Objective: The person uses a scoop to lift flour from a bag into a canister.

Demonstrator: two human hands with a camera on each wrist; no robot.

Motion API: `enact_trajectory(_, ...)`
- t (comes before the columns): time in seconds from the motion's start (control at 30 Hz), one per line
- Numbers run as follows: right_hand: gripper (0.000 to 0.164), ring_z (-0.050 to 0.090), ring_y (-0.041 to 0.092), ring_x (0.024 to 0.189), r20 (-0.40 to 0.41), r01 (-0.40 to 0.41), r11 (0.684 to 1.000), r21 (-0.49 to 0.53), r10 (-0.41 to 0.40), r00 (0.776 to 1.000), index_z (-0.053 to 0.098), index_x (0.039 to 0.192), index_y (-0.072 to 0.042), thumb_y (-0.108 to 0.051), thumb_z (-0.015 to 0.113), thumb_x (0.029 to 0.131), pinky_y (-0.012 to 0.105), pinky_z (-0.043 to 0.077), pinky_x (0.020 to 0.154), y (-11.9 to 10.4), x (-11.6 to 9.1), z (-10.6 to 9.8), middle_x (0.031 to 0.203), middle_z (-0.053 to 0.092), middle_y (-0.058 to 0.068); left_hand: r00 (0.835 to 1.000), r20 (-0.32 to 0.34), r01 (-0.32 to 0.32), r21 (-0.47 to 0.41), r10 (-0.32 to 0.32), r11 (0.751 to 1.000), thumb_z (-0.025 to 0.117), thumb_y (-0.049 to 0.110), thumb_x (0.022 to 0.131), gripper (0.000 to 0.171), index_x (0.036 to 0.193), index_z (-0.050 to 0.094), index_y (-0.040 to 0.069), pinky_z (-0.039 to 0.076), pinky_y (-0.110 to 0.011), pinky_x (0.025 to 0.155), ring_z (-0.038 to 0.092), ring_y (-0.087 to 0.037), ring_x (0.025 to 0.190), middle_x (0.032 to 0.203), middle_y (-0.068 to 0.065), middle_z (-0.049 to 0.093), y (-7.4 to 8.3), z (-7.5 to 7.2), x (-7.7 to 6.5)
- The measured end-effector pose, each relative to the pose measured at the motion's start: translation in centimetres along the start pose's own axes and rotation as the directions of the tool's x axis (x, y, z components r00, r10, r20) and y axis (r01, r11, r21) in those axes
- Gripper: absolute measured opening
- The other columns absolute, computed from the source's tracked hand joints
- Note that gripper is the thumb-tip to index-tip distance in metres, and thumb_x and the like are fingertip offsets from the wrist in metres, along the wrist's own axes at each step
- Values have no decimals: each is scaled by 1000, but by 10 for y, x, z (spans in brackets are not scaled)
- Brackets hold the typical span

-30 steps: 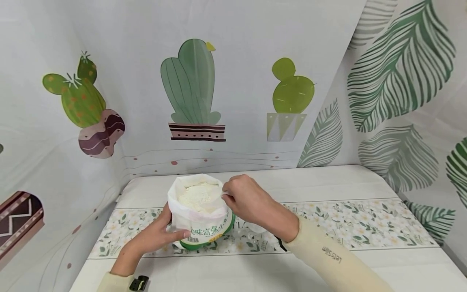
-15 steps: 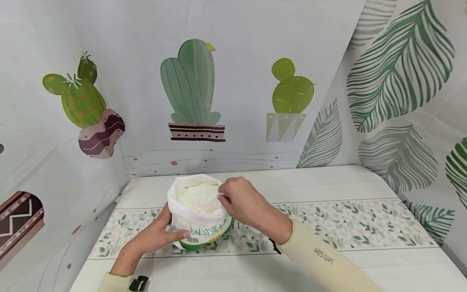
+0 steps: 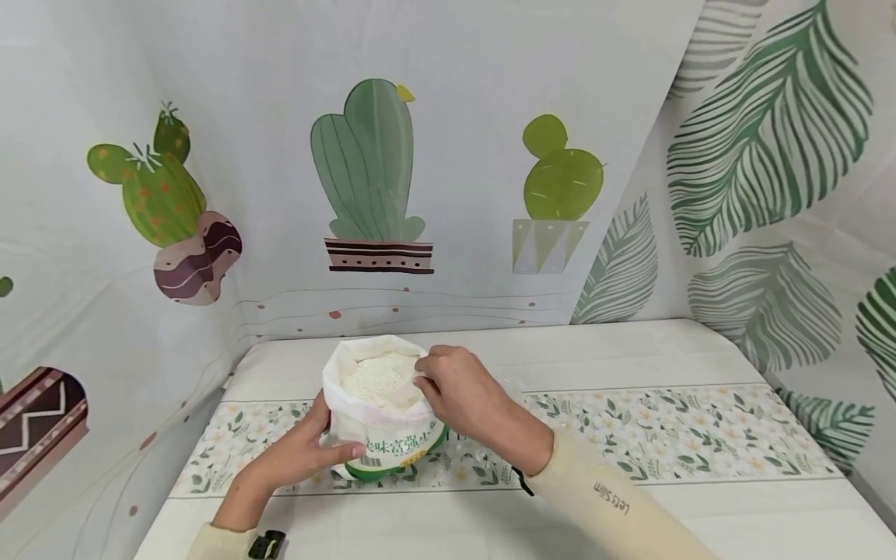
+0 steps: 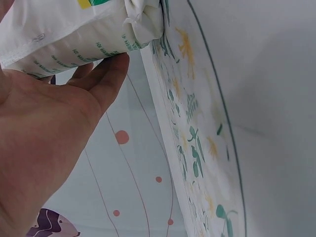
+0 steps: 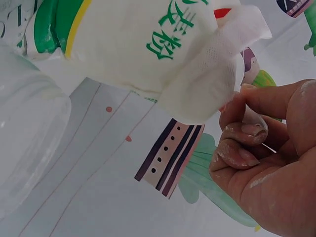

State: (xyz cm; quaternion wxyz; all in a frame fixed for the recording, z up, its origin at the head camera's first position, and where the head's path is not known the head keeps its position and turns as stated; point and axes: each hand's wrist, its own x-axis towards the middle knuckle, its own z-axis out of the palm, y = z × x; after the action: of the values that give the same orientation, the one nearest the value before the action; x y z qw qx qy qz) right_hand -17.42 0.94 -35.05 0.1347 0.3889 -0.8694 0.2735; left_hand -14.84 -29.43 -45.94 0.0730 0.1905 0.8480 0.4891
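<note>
In the head view, I see the printed wheat-flour bag (image 3: pixel 381 437) on the table (image 3: pixel 616 354), set on its floral band (image 3: pixel 630 435), nearer the back left corner than the back right. Its rim appears folded outward; the flour (image 3: pixel 378 375) lies high inside. The left hand (image 3: pixel 297 451) grips the bag's left side, thumb across the front. The right hand (image 3: pixel 465 389) is closed in a pinch at the rim's right side. In the left wrist view, the fingers support the bag's side close to its gathered lower end. In the right wrist view, the flour-dusted fingers curl round a small pale object (image 5: pixel 255 118), not identifiable; whether they also pinch the rim, I cannot tell. A clear plastic container (image 5: pixel 29 133) is nearby. Handling, by judgement: heavy, soft-walled, liable to slump, slippery where dusted. Take hold low, one spread hand per side; do not lift by the thin rim, which may crease and spill flour.
</note>
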Motion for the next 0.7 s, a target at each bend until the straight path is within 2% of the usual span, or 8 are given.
enact_trajectory(0.23,20,50,9,63,-13,0,1000,-10,0,1000,72,81,-7,-4,73,100,22,46,60,0,-2,4,70,50,-3,1000,0,-10,3,10,1000,84,27,95,121,168,-11,43,13,-79,116,-1,-43,160,177,-16,-3,0,0,-1)
enact_trajectory(0.4,16,49,9,64,-14,-13,1000,2,13,1000,74,85,-6,-4,72,101,23,46,62,1,-5,5,71,50,-3,1000,5,-9,-1,9,1000,83,27,95,121,168,-13,42,13,-78,117,-3,-43,160,177,-15,-6,-1,0,-2)
enact_trajectory(0.7,7,55,10,71,-46,-49,999,11,50,998,78,96,-5,-3,73,100,23,51,65,4,-6,3,81,61,0,1000,12,-22,-27,22,999,85,28,94,123,168,-11,44,21,-75,116,5,-38,160,177,-10,-1,0,0,0)
